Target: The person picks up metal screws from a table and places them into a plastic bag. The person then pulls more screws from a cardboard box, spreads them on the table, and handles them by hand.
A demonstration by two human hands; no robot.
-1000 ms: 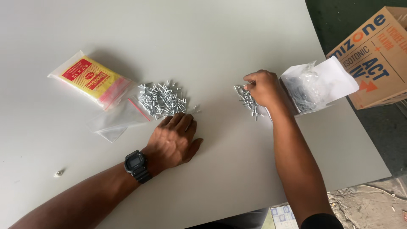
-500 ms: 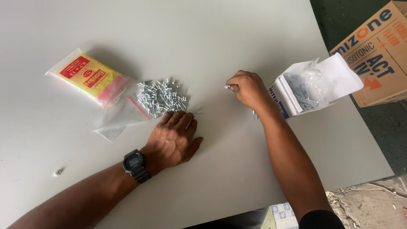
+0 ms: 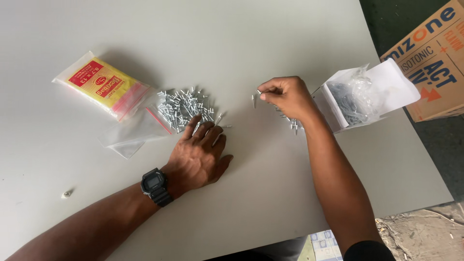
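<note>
The right hand (image 3: 286,96) has carried rivets (image 3: 254,99) leftward, pinched at its fingertips.

Yellow-red labelled bag pack (image 3: 104,84) far left, open white box (image 3: 365,96) right, orange carton (image 3: 432,58) beyond

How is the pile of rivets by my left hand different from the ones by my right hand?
The pile of rivets by the left hand is large, dense and fully in view; the rivets under the right hand are few, loose and partly hidden. The left hand lies flat at its pile's edge; the right hand pinches some in its fingers. Both groups are small, silvery, on the same white table.
</note>
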